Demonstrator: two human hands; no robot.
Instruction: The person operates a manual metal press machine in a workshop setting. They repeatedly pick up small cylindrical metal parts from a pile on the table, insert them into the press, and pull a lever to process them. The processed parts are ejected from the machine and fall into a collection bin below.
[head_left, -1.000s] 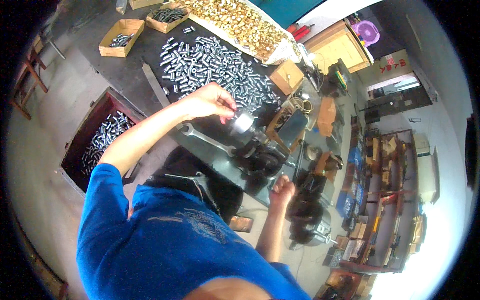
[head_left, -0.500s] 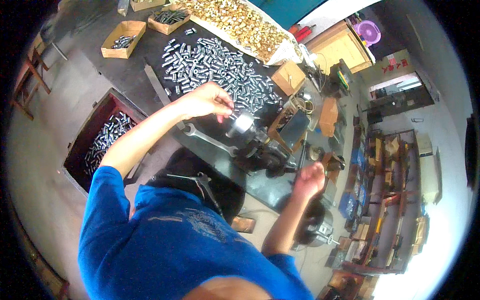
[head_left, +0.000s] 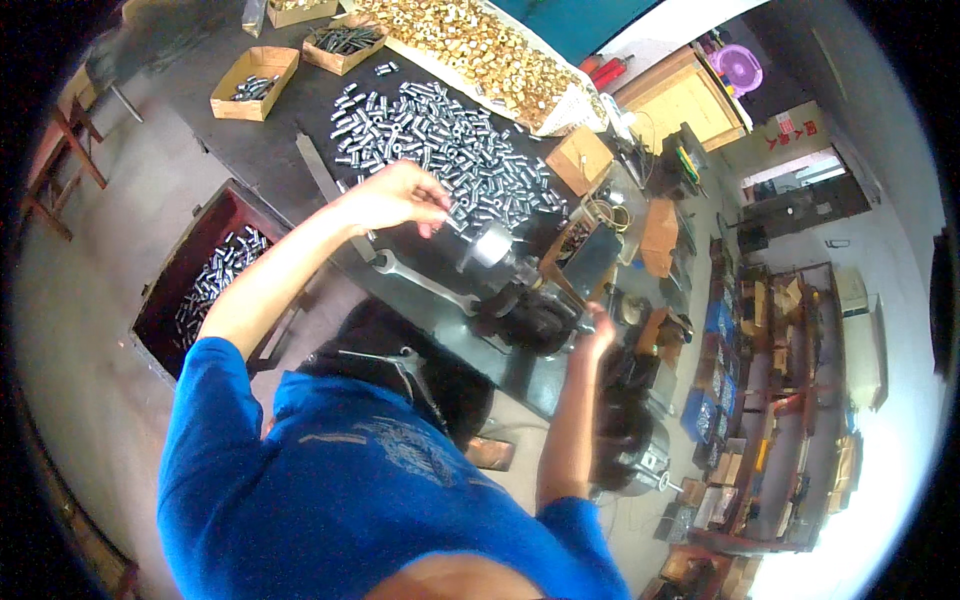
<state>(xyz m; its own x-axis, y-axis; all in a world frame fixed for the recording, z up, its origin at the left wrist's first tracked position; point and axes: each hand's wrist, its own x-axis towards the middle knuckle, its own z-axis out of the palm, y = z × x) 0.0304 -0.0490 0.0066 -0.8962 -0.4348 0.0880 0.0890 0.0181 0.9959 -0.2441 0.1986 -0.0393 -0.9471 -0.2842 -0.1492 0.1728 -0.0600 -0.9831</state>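
My left hand reaches over the dark bench and pinches a small silver metal cylinder just left of the round chuck of a small black lathe. Behind the hand lies a wide heap of silver cylinders. My right hand is raised at the right end of the lathe, with its fingers closed on a handle there that is mostly hidden. My blue sleeves fill the lower part of the view.
A long wrench lies on the bench in front of the lathe. A red crate holding silver parts stands on the floor at the left. Cardboard boxes and a heap of brass parts sit farther back. Cluttered shelves stand at the right.
My left hand has drawn back a little from the chuck toward the heap. My right hand has risen from low beside the machine to the lathe's right end.
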